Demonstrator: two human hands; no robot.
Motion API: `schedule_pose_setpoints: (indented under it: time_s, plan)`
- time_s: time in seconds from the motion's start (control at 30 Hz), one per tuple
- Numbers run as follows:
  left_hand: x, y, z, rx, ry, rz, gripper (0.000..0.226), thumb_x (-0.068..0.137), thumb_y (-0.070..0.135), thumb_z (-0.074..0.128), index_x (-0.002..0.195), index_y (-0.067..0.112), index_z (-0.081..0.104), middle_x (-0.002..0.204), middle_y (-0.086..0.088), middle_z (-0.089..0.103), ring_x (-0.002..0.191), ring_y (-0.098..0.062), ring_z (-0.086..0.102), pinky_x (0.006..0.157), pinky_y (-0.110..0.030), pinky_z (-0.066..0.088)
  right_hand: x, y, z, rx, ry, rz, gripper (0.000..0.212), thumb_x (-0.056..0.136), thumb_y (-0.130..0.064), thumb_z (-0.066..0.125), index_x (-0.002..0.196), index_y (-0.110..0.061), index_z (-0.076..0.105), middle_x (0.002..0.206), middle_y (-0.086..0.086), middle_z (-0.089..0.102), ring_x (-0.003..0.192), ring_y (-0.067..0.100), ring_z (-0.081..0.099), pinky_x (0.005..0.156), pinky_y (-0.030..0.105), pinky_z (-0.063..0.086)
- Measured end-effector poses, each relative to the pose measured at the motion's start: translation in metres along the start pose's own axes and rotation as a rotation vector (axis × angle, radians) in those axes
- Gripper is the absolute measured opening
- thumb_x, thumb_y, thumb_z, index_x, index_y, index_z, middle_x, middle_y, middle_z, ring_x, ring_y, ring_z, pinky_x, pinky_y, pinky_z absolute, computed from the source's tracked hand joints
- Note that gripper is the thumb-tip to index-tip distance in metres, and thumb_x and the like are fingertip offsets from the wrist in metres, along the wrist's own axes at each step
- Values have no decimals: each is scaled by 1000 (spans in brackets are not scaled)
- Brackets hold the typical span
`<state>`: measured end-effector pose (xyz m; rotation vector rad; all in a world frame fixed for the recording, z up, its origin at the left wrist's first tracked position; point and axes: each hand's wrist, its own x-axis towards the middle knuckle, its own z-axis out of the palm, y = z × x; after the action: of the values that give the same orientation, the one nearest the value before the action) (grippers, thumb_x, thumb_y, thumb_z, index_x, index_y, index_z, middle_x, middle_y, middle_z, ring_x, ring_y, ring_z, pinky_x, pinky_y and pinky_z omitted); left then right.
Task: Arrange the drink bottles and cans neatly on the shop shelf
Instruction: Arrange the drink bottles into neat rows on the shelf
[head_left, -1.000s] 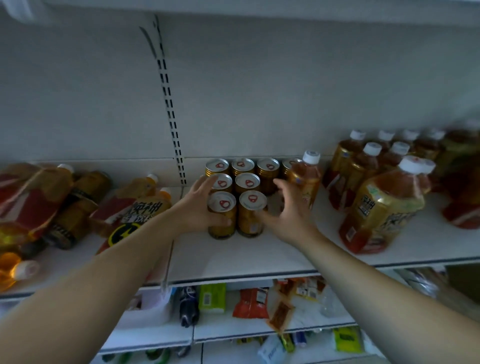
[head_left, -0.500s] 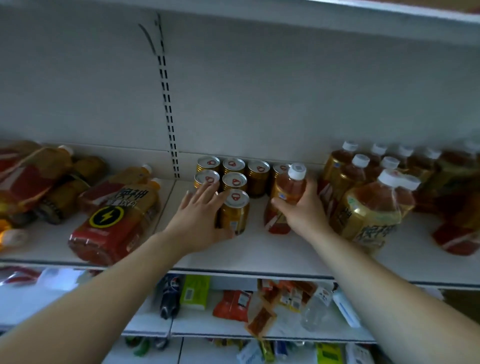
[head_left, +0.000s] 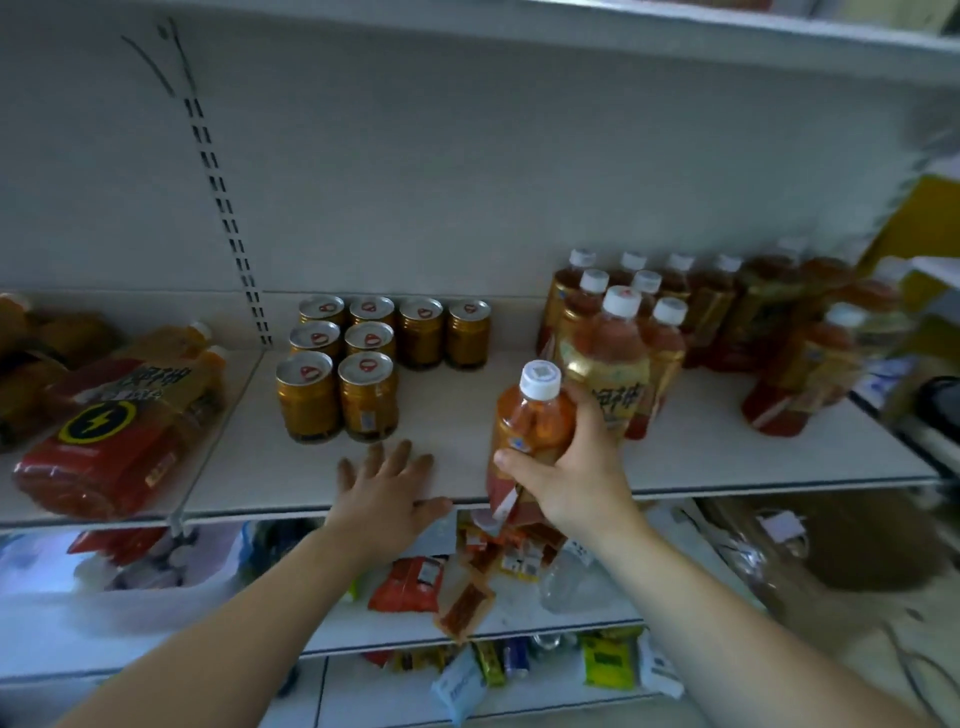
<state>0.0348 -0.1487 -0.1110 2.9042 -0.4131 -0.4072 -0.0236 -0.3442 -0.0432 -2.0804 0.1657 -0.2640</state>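
My right hand (head_left: 571, 462) grips an amber drink bottle (head_left: 530, 415) with a white cap, lifted off the white shelf (head_left: 447, 415) near its front edge. Flat on that front edge rests my left hand (head_left: 387, 499), fingers spread and holding nothing. Several gold cans (head_left: 363, 358) with silver tops stand in neat rows just behind my left hand. To the right stands a cluster of upright amber bottles (head_left: 623, 332) with white caps. More bottles (head_left: 810, 353) stand further right, one of them leaning.
At the left, a shrink-wrapped pack of bottles (head_left: 114, 421) with a lightning logo lies on its side, with more toppled bottles (head_left: 36, 353) behind. A slotted upright (head_left: 228, 223) runs up the back panel. Lower shelves (head_left: 467, 582) hold snack packets.
My right hand has lifted the bottle from beside the cans and pulled it forward to the shelf edge. My left hand has left the front cans and dropped onto the shelf edge.
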Motion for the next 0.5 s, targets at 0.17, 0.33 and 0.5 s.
schedule_pose_setpoints:
  time_s: [0.17, 0.33, 0.5]
  plan:
    - [21, 33, 8, 38, 0, 52, 70, 92, 64, 26, 151, 31, 9, 161, 3, -5, 147, -25, -9, 113, -62, -3, -19, 22, -46, 22, 164, 65, 67, 69, -38, 84, 116, -49, 39, 110, -18, 61, 103, 9, 60, 91, 32, 47]
    - [41, 78, 7, 36, -8, 35, 65, 93, 59, 29, 149, 32, 10, 160, 4, -4, 146, -28, -7, 110, -67, 2, -3, 51, -104, 16, 277, 121, 54, 77, -33, 80, 113, -41, 41, 96, -25, 55, 91, 5, 55, 77, 25, 40]
    - [59, 110, 17, 68, -12, -40, 68, 93, 62, 19, 150, 35, -5, 159, 3, -15, 146, -27, -16, 109, -68, -4, 45, 96, -148, -50, 272, 111, 65, 80, -33, 77, 132, -30, 38, 110, -9, 55, 103, 16, 55, 90, 34, 43]
